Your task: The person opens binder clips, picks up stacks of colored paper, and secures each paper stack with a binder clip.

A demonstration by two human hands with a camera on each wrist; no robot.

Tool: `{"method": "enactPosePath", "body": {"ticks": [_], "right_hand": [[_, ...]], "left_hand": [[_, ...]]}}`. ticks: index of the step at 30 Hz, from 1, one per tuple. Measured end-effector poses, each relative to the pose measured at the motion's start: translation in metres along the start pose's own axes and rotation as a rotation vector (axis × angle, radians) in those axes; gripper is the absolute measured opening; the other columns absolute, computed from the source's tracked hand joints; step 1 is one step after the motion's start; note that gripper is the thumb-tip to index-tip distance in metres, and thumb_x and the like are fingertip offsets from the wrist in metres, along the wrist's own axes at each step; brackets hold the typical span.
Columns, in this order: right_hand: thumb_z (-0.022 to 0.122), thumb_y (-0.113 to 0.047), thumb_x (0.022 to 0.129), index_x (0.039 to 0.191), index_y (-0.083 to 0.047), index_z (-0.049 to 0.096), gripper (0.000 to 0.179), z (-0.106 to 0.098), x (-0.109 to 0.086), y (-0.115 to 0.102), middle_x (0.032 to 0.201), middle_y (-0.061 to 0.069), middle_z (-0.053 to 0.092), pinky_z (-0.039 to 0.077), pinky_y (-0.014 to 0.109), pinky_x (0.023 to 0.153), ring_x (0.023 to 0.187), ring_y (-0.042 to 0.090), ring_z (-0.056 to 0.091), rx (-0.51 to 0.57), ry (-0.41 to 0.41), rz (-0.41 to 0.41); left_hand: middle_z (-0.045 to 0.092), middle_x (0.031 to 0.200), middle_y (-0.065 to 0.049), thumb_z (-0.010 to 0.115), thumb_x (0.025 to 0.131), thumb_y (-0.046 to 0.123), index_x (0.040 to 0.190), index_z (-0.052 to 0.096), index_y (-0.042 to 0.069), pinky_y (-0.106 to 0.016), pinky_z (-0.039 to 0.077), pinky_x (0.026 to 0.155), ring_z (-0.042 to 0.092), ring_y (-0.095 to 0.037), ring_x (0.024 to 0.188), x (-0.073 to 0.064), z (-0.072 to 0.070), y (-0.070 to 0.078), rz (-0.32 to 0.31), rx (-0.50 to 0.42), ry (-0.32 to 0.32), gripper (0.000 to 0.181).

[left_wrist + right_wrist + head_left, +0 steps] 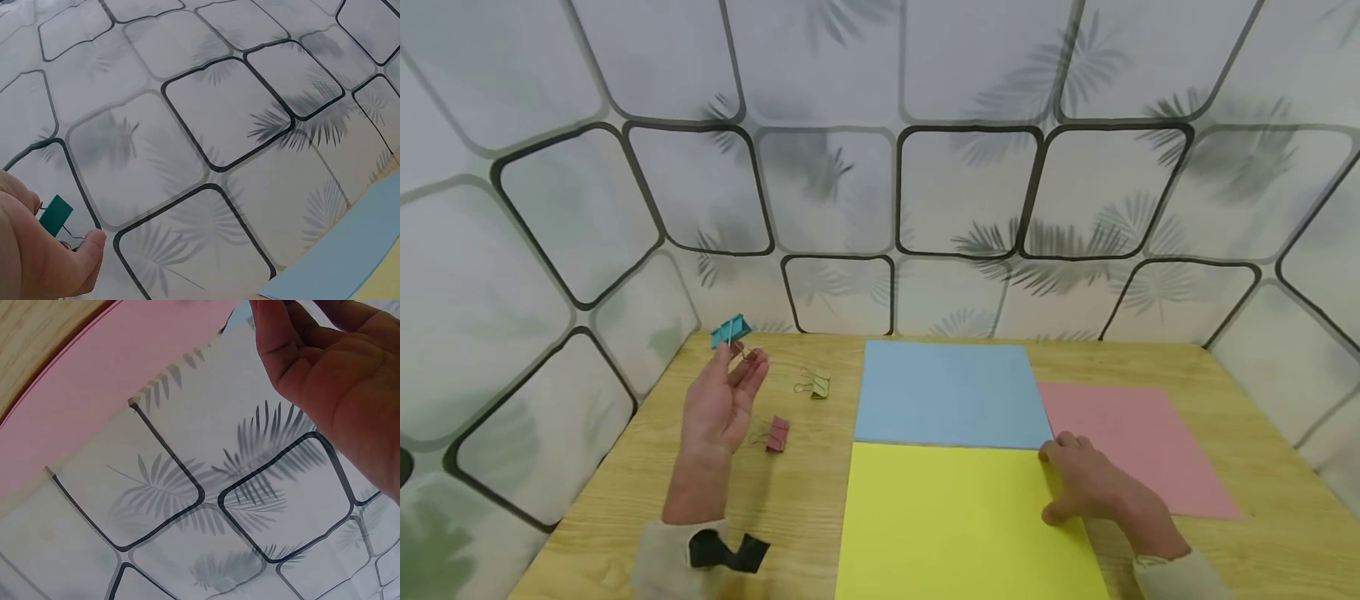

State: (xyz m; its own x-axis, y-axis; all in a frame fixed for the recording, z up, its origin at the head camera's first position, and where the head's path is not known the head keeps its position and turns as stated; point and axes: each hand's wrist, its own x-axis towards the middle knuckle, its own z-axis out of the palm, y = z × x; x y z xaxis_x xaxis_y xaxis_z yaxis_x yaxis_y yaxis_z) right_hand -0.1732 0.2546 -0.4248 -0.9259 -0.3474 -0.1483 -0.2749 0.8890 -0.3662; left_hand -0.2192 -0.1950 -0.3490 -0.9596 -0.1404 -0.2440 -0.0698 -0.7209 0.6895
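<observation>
My left hand [722,404] is raised over the left side of the table and pinches a teal binder clip [731,331] by its wire handles. In the left wrist view the clip's green-looking body [56,214] shows between thumb and fingers. My right hand [1090,483] rests at the right edge of a yellow sheet [955,525], thumb and fingers spread apart near its upper right corner. Behind the yellow sheet lies a blue sheet [951,392], their edges side by side. In the right wrist view the fingers are partly cut off at the top.
A light green binder clip [819,384] and a pink binder clip [777,434] lie on the wooden table [805,500] near my left hand. To the right is a pink sheet [1138,450], partly behind my right hand. A patterned cloth wall [827,192] encloses the back and sides.
</observation>
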Motion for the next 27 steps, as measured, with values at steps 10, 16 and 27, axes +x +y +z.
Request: {"method": "enactPosePath", "body": {"ticks": [10,16,27], "right_hand": [[0.091,-0.03,0.058,0.115,0.006,0.057,0.075,0.0004,0.001,-0.0023,0.107,0.02,0.053,0.045,0.059,0.086,0.098,0.039,0.051,-0.074,0.027,-0.009],[0.093,-0.031,0.059,0.115,0.006,0.057,0.076,0.0015,0.0017,-0.0004,0.113,0.024,0.052,0.044,0.061,0.089,0.104,0.044,0.05,-0.077,0.043,-0.037],[0.095,-0.032,0.059,0.117,0.006,0.054,0.08,0.0015,0.0026,0.0037,0.107,0.021,0.053,0.045,0.059,0.088,0.099,0.04,0.051,-0.067,0.042,-0.052]], "left_hand": [[0.057,0.106,-0.009,0.045,0.102,0.038,0.131,0.046,0.01,-0.02,0.051,0.092,0.063,-0.013,0.101,-0.003,-0.0018,-0.0026,0.027,-0.079,-0.009,0.04],[0.059,0.104,-0.008,0.043,0.102,0.04,0.133,0.044,0.011,-0.02,0.052,0.092,0.063,-0.012,0.1,-0.0053,-0.0016,-0.0031,0.012,-0.091,-0.011,0.042],[0.061,0.104,-0.007,0.045,0.102,0.041,0.138,0.041,0.01,-0.021,0.053,0.089,0.064,-0.013,0.098,-0.0086,0.0014,-0.0032,0.018,-0.091,-0.022,0.048]]}}
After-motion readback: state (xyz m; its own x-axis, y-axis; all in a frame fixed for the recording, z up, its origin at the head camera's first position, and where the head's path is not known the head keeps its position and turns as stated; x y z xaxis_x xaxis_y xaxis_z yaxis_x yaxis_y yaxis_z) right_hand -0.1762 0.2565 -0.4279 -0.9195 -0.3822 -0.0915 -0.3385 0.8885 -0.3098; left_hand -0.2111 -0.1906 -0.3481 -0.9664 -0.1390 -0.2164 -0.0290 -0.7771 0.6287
